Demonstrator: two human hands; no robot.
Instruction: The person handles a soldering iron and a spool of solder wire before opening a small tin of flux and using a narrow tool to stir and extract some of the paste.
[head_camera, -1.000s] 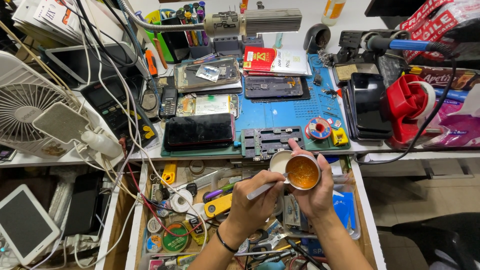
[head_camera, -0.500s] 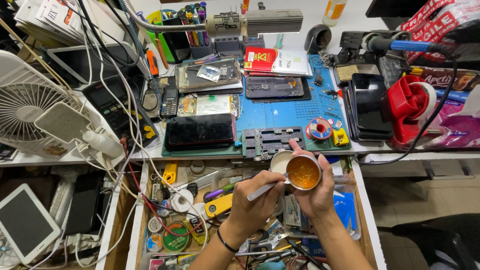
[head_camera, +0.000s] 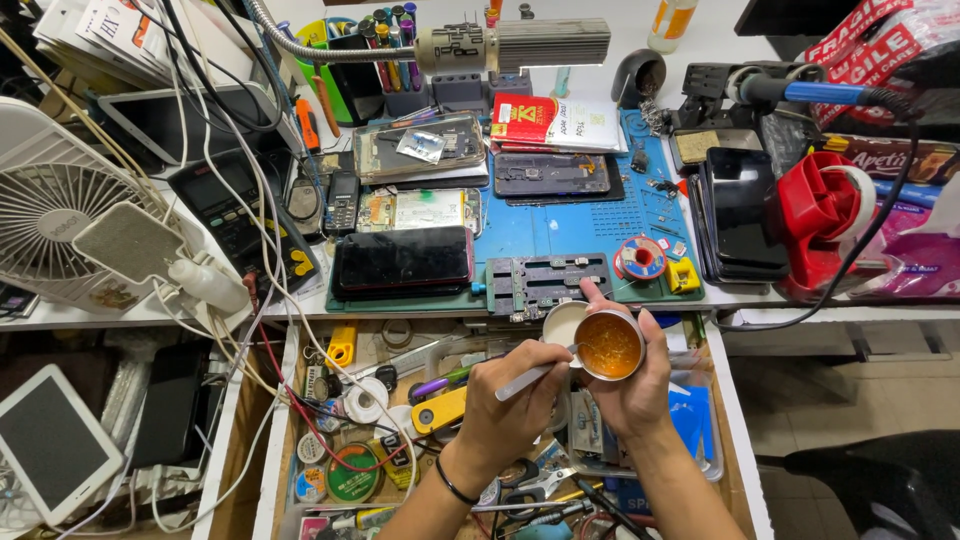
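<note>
Over the open drawer (head_camera: 330, 470) we hold a tin (head_camera: 608, 346) of amber paste in our right hand (head_camera: 632, 385), while our left hand (head_camera: 510, 405) dips tweezers (head_camera: 535, 375) into it.

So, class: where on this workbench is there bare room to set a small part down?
Bare blue mat shows between the black phone and the red solder spool. The open wooden drawer under both hands is crammed; the bench's back and left are crowded.

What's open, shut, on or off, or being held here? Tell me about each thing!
Small round tin: open, amber paste inside, held by right hand.
Metal tool: held by left hand, tip at tin.
Drawer: pulled open, full.
Black phone: screen dark.
White fan: blades look still.
</note>
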